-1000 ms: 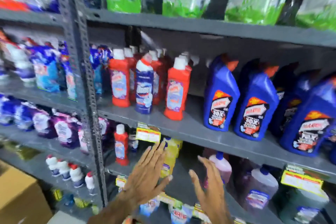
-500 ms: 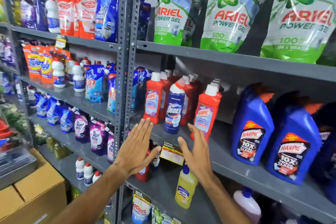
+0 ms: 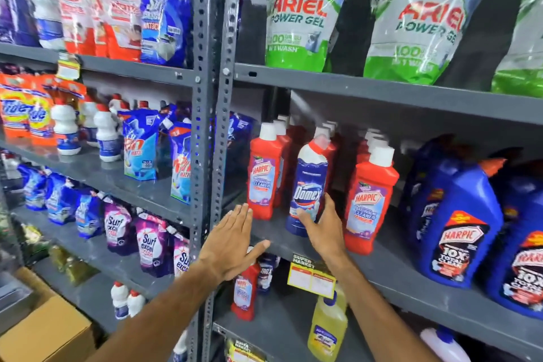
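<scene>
A blue-and-white Domex bottle point(image 3: 310, 185) stands on the grey middle shelf point(image 3: 390, 270) between red Harpic bathroom cleaner bottles point(image 3: 263, 176). My right hand point(image 3: 321, 229) holds the Domex bottle low down, with the thumb across the front of the label and the fingers on its right side. My left hand point(image 3: 233, 244) hovers flat with straight fingers in front of the shelf edge, and its fingertips are just short of the leftmost red Harpic bottle. It holds nothing.
Large blue Harpic jugs point(image 3: 452, 226) fill the shelf's right end. Ariel Power Gel pouches point(image 3: 302, 12) hang above. A perforated steel upright point(image 3: 210, 126) divides the racks, with Surf Excel pouches point(image 3: 150, 247) to its left. A yellow bottle point(image 3: 326, 329) stands below, and a cardboard box point(image 3: 50, 332) sits at the lower left.
Both hands rose from below the shelf to shelf height and moved forward. The right hand reached the Domex bottle and took hold of its lower part. The view tilted upward.
</scene>
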`<action>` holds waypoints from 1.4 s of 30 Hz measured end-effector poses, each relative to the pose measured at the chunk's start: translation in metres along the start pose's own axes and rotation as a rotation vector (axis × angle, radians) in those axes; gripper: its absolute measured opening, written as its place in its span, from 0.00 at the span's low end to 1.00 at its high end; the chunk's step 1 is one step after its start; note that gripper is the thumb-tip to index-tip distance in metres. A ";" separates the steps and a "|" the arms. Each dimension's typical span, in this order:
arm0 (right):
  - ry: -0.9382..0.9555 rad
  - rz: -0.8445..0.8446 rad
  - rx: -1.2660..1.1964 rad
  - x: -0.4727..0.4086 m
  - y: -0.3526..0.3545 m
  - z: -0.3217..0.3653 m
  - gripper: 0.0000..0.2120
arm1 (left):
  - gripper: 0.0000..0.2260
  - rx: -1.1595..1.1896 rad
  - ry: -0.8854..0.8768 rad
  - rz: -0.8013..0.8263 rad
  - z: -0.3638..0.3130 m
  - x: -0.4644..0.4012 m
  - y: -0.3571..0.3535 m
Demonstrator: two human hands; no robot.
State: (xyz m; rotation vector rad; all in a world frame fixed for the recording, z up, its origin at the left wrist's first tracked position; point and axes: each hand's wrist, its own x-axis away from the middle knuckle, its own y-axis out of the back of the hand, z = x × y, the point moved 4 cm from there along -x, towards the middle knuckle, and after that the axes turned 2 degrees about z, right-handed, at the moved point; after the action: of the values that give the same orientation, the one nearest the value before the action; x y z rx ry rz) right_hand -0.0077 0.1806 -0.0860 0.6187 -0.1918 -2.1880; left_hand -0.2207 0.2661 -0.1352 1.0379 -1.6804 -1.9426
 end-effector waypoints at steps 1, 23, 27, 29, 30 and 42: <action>-0.021 -0.001 -0.007 -0.004 -0.003 -0.001 0.36 | 0.44 -0.013 -0.012 0.004 0.001 -0.003 -0.004; -0.054 -0.011 -0.115 0.025 -0.012 -0.006 0.28 | 0.42 0.078 -0.104 -0.129 0.005 0.027 -0.037; -0.030 -0.002 -0.133 0.055 -0.011 0.008 0.28 | 0.38 0.123 -0.151 -0.177 0.001 0.060 -0.045; -0.019 0.020 -0.128 0.071 -0.012 0.013 0.28 | 0.37 0.129 -0.166 -0.168 -0.001 0.076 -0.053; -0.015 0.030 -0.126 0.079 -0.012 0.015 0.28 | 0.37 0.126 -0.167 -0.154 -0.001 0.082 -0.058; -0.108 0.061 -0.092 0.147 -0.039 -0.043 0.27 | 0.40 0.190 -0.087 0.018 0.014 0.123 -0.130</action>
State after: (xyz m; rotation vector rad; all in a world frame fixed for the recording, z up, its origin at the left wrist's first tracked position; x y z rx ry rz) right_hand -0.0914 0.0963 -0.1904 0.4391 -0.1637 -2.1595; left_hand -0.2881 0.2186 -0.2953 1.0131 -1.9459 -1.8699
